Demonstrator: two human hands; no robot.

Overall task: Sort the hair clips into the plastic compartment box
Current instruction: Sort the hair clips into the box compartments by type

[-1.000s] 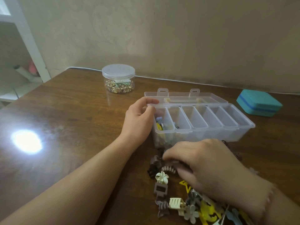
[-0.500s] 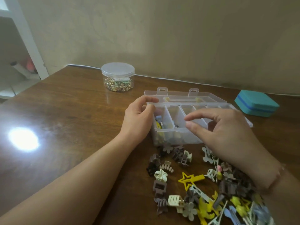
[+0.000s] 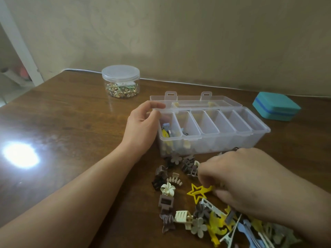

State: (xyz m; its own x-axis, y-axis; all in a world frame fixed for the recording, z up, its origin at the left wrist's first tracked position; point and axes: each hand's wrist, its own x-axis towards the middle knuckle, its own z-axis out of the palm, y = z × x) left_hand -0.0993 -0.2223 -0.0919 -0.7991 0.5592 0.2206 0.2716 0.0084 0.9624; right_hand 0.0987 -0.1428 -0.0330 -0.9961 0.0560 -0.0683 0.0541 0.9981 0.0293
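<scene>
Head view, the only one given. Left hand (image 3: pixel 143 126) curled round the near-left corner of the clear plastic compartment box (image 3: pixel 258 138), thumb along the rim, steadying it. Right hand (image 3: pixel 250 183) lowered onto the heap of hair clips (image 3: pixel 211 217), fingers bent down beside the yellow star clip (image 3: pixel 198 193); cannot tell whether anything is pinched, since the fingertips are hidden under the knuckles and blurred. Heap spread below and to the left of the right hand, just in front of the box; a few clips already lying in the two compartments nearest the left hand, the compartments farther right looking unfilled. Likely trouble: grabbing two tangled clips at once, as claws and flowers interlock in the pile, and dropping a stray one into the wrong compartment. Also possible: sweeping small clips toward the table edge with the right wrist, which lies across the pile's right part. Lid folded back behind the box, so a knock from a rising right hand could shift the box unless the left hand's hold is firm. Lidded jar of small beads (image 3: pixel 120 81) beyond the left hand and teal case (image 3: pixel 275 106) beyond the right hand, well apart from the work. Compared with half a second ago: right hand down from above the box's compartments to the pile; left hand unmoved on the corner.
</scene>
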